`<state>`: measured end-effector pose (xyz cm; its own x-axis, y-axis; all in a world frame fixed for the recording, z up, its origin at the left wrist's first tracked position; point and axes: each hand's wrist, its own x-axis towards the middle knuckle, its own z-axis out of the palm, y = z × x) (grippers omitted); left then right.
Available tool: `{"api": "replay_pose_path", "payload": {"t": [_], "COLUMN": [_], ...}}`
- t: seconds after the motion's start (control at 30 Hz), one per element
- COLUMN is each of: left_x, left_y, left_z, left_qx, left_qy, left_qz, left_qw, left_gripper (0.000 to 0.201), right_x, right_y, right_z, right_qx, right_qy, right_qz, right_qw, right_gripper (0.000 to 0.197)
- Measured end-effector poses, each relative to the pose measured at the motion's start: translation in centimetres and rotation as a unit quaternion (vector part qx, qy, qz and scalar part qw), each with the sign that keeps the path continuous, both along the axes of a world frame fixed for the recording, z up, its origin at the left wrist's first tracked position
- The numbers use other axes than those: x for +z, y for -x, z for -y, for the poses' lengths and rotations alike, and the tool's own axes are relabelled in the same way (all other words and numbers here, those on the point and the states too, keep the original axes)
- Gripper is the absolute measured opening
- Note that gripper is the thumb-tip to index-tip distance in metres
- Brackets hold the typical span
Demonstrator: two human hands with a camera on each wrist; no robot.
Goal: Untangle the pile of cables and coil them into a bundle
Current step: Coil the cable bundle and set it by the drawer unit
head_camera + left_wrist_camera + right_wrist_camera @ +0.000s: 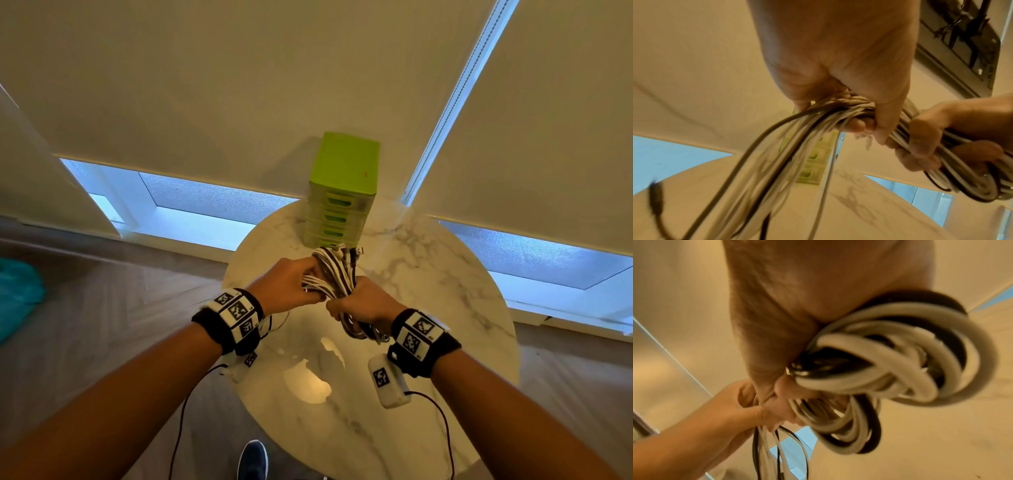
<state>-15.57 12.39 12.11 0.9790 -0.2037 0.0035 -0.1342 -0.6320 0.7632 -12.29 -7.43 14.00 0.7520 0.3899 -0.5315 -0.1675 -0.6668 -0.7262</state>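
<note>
A bundle of white and black cables (334, 279) hangs in the air above the round marble table (445, 274), held between both hands. My left hand (291, 286) grips the strands near the far end, fingers curled round them (855, 113). My right hand (363, 303) grips the near end, where the cables fold into loops (890, 361) under its palm. The connector ends (346, 248) stick out past the left hand, toward the green drawer unit. In the left wrist view loose strands (777, 154) trail down, blurred.
A small green drawer unit (342, 192) stands at the table's far edge, just beyond the cables. Window blinds (239, 85) hang behind it. Wood floor (120, 301) lies on the left, with a teal object (17, 294) at the far left. A dark shoe (252, 459) shows below the table.
</note>
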Motion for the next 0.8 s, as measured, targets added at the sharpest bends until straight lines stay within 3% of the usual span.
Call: {"api": "replay_pose_path", "payload": {"t": [0.13, 0.23, 0.33, 0.63, 0.8], "left_x": [-1.1, -1.6, -0.8, 0.7, 0.1], "left_y": [0.6, 0.8, 0.6, -0.2, -0.1], "left_z": [-0.8, -0.8, 0.0, 1.5, 0.4], "left_qx": [0.037, 0.046, 0.054, 0.078, 0.126], "left_qy": [-0.03, -0.028, 0.019, 0.136, 0.127], "left_qz": [-0.006, -0.008, -0.03, -0.009, 0.035], "left_qw": [0.999, 0.999, 0.998, 0.988, 0.983], "left_gripper": [0.018, 0.023, 0.012, 0.03, 0.028], "right_x": [0.3, 0.6, 0.7, 0.1, 2.4], "right_y": [0.0, -0.1, 0.0, 0.6, 0.2], "right_z": [0.3, 0.6, 0.6, 0.2, 0.1], "right_qx": [-0.04, -0.042, -0.014, -0.019, -0.052], "right_qy": [-0.035, -0.042, -0.019, 0.001, -0.086], "right_qz": [0.005, -0.001, -0.019, -0.01, 0.039], "right_qw": [0.999, 0.998, 1.0, 1.0, 0.994], "right_gripper": [0.023, 0.025, 0.028, 0.02, 0.009]}}
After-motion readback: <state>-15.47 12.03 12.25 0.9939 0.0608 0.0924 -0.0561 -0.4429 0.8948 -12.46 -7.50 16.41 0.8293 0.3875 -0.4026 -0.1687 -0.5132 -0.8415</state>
